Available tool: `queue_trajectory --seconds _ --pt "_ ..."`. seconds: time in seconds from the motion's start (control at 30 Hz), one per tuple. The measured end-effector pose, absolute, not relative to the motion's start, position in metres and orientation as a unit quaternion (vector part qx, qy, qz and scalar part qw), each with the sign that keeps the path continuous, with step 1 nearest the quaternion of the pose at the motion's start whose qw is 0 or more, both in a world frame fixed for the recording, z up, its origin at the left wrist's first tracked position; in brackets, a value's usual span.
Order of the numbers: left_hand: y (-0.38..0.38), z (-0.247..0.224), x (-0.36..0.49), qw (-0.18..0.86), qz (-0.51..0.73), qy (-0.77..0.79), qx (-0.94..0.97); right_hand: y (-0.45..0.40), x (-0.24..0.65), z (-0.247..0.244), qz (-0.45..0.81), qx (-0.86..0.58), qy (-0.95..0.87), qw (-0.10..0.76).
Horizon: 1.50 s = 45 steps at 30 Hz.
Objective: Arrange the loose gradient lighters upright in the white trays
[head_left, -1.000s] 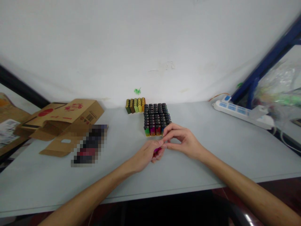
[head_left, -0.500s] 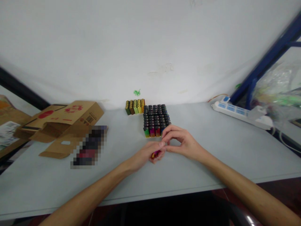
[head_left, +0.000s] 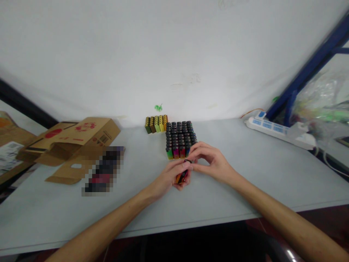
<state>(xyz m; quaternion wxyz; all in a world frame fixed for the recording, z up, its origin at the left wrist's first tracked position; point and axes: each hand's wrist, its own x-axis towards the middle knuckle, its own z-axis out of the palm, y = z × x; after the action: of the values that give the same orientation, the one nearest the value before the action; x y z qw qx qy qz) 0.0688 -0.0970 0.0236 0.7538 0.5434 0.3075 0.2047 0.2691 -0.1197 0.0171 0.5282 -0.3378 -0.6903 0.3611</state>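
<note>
In the head view, my left hand point(head_left: 174, 174) is closed around a colourful lighter point(head_left: 182, 177), which leans at a slant; orange and pink show on its body, with a dark top end. The fingers of my right hand point(head_left: 208, 160) are bent in a pinch at that top end, thumb against the left thumb. Just beyond the hands, a block of black-topped lighters point(head_left: 180, 136) stands upright in close rows. My right fingertips overlap its near right corner in the view. Further back on the left is a smaller group of gold-topped lighters point(head_left: 156, 123).
On the left lies an opened cardboard box point(head_left: 95, 131), a pixelated dark item point(head_left: 105, 169) beside its flap. A white power strip point(head_left: 278, 131) runs along the right of the grey table point(head_left: 231, 196). The wall point(head_left: 174, 54) rises behind.
The lighter's dark top end now shows between my hands, where fingers covered it before. My right hand has shifted slightly, its fingertips now at that end.
</note>
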Motion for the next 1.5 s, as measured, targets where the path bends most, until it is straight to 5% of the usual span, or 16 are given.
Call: queue_trajectory --seconds 0.57,0.8,1.17,1.5 --pt "-0.096 0.015 0.069 0.727 0.25 0.278 0.576 -0.121 0.285 0.026 0.467 -0.349 -0.685 0.437" --pt "-0.091 0.017 0.067 0.73 0.252 0.305 0.557 -0.118 0.289 0.024 0.425 -0.441 -0.63 0.478" --pt "-0.091 0.017 0.061 0.534 0.281 0.343 0.72 -0.116 0.291 0.022 0.382 -0.453 -0.65 0.475" --pt "-0.091 0.019 0.061 0.482 0.294 0.373 0.736 -0.116 0.293 0.021 0.354 -0.453 -0.669 0.47"
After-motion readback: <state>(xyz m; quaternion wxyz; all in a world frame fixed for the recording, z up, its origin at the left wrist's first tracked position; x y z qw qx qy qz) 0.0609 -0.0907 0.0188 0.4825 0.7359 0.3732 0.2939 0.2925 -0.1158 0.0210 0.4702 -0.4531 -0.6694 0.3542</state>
